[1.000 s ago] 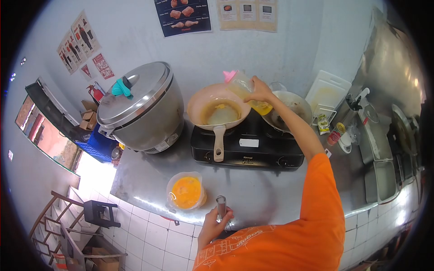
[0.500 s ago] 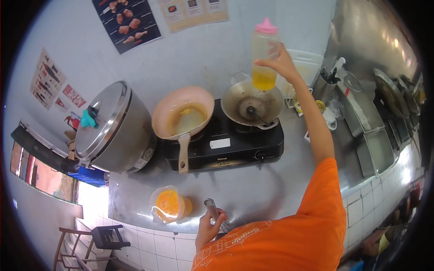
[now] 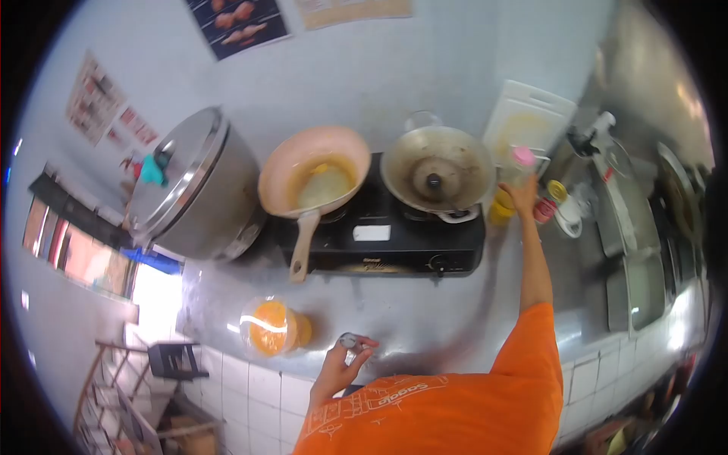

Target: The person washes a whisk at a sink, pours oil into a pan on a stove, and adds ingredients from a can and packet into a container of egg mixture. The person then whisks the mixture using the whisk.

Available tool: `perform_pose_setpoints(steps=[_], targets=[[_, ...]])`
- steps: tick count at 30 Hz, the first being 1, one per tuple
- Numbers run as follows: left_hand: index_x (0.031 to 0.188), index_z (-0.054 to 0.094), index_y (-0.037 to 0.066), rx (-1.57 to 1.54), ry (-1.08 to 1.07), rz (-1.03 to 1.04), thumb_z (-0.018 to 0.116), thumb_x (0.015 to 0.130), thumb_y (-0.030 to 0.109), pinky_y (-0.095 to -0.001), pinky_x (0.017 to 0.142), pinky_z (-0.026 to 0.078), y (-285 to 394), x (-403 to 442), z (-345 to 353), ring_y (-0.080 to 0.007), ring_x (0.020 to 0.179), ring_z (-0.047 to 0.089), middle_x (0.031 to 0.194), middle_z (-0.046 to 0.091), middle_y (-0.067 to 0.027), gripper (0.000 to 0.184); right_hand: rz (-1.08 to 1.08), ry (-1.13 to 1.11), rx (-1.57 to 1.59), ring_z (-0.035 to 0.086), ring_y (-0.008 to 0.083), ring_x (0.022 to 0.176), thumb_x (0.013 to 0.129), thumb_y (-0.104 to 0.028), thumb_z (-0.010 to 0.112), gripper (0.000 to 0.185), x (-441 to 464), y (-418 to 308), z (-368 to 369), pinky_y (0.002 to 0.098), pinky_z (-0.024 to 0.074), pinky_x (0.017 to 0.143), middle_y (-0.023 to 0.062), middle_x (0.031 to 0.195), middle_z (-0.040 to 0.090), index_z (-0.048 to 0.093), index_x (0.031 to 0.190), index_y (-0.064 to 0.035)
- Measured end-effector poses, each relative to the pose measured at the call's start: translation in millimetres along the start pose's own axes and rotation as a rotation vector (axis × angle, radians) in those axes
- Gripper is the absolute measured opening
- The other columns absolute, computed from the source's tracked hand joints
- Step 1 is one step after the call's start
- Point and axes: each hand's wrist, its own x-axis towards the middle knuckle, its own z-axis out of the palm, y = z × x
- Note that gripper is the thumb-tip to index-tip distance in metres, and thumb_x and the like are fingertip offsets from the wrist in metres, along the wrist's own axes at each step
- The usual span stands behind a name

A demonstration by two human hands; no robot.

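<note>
My right hand (image 3: 525,199) is wrapped round a pink-capped squeeze bottle (image 3: 522,174) with yellow liquid in its lower part. The bottle is upright at counter level, just right of the wok (image 3: 402,171); whether its base touches the counter is hard to tell. Near the front edge, my left hand (image 3: 341,369) grips a whisk by its metal handle (image 3: 349,340); its wires are mostly hidden. To the left of that hand is a clear plastic tub (image 3: 297,331) of orange liquid. A pale pink frying pan (image 3: 284,171), with a shallow yellowish liquid inside, sits on the stove (image 3: 402,262).
At the left stands a big steel cooker (image 3: 201,205) with a teal cloth (image 3: 154,170) on its lid. A black-knobbed utensil (image 3: 434,180) lies in the wok. White cutting boards (image 3: 531,114) lean on the wall; metal pans (image 3: 643,292) line the right side.
My right hand has lowered the squeeze bottle from above the wok to the counter area at its right. My left hand still holds the whisk. The camera view has shifted slightly.
</note>
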Motion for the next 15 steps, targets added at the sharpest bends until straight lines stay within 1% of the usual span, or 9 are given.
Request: perform_pose_setpoints(steps=[2,5,6,8,10,11,12,14,15], targets=[[0.106,0.063,0.006,-0.057,0.079,0.023,0.064,0.087,0.009,-0.0305,0.085,0.046,-5,1,2,-0.0203,0.099,0.059,0.109,0.065,-0.0078,0.019,-0.038,0.007,0.105,0.036,0.039,0.13,0.057,-0.049,0.087,0.113,-11,-1,2,0.0425,0.0267,0.111,0.0256,0.136,0.041,0.032,0.137,0.0073],[0.111,0.065,0.01,-0.067,0.139,0.145,0.067,0.086,0.016,-0.0351,0.094,0.041,-3,1,-1,-0.0256,0.108,0.05,0.113,0.061,-0.0068,0.026,-0.069,0.02,0.133,0.039,0.0389,0.126,0.057,-0.045,0.089,0.114,-3,23,14,0.0434,0.0296,0.109,0.0245,0.135,0.039,0.029,0.138,0.0083],[0.111,0.065,0.01,-0.072,0.186,0.105,0.067,0.086,0.016,-0.0351,0.094,0.041,-1,-1,-1,-0.0256,0.108,0.05,0.113,0.061,-0.0068,0.026,-0.103,0.047,0.189,0.041,0.0382,0.124,0.057,-0.044,0.09,0.115,-5,26,18,0.0431,0.031,0.108,0.0243,0.135,0.038,0.027,0.138,0.0085],[0.113,0.063,0.008,0.069,0.206,0.209,0.068,0.087,0.015,-0.0316,0.084,0.049,2,-1,-4,-0.0197,0.094,0.062,0.115,0.059,-0.0081,0.028,0.001,0.07,0.126,0.043,0.0346,0.121,0.058,-0.042,0.09,0.115,-15,-6,-20,0.0415,0.0339,0.106,0.0248,0.133,0.037,0.023,0.138,0.0086],[0.115,0.063,0.01,0.016,0.223,0.144,0.068,0.087,0.016,-0.0317,0.084,0.048,0,-4,-2,-0.0192,0.093,0.061,0.111,0.061,-0.0071,0.03,0.02,0.16,0.039,0.049,0.0295,0.114,0.069,-0.033,0.086,0.101,-35,-55,-78,0.0383,0.0399,0.1,0.0232,0.129,0.042,0.025,0.138,0.0069],[0.117,0.063,0.011,-0.039,0.207,0.096,0.069,0.086,0.017,-0.0318,0.083,0.047,-2,-4,-1,-0.0186,0.092,0.061,0.106,0.063,-0.0062,0.032,0.058,0.201,0.355,0.052,0.0273,0.11,0.075,-0.03,0.081,0.089,-54,-80,-98,0.036,0.0426,0.096,0.0212,0.126,0.046,0.028,0.137,0.0056],[0.117,0.063,0.011,-0.036,0.228,0.156,0.068,0.087,0.021,-0.0329,0.081,0.046,-6,-2,2,-0.0199,0.089,0.061,0.095,0.066,-0.0064,0.032,0.103,0.236,0.667,0.055,0.0251,0.105,0.081,-0.026,0.076,0.077,-80,-109,-119,0.0337,0.0454,0.093,0.0192,0.123,0.05,0.032,0.136,0.0044],[0.117,0.062,0.01,0.043,0.219,0.172,0.068,0.087,0.024,-0.0343,0.081,0.046,-5,-1,5,-0.022,0.088,0.062,0.093,0.066,-0.0077,0.033,0.01,0.171,0.693,0.059,0.0224,0.1,0.089,-0.026,0.066,0.06,-142,-190,-172,0.0304,0.0479,0.085,0.0159,0.12,0.054,0.037,0.134,0.002],[0.117,0.062,0.01,0.126,0.197,0.19,0.067,0.087,0.026,-0.0356,0.08,0.046,-4,0,7,-0.0242,0.087,0.063,0.092,0.066,-0.0089,0.035,-0.008,-0.061,0.842,0.057,0.0222,0.102,0.09,-0.029,0.064,0.056,-175,-230,-192,0.0322,0.0465,0.084,0.0157,0.12,0.054,0.04,0.131,0.0009]])
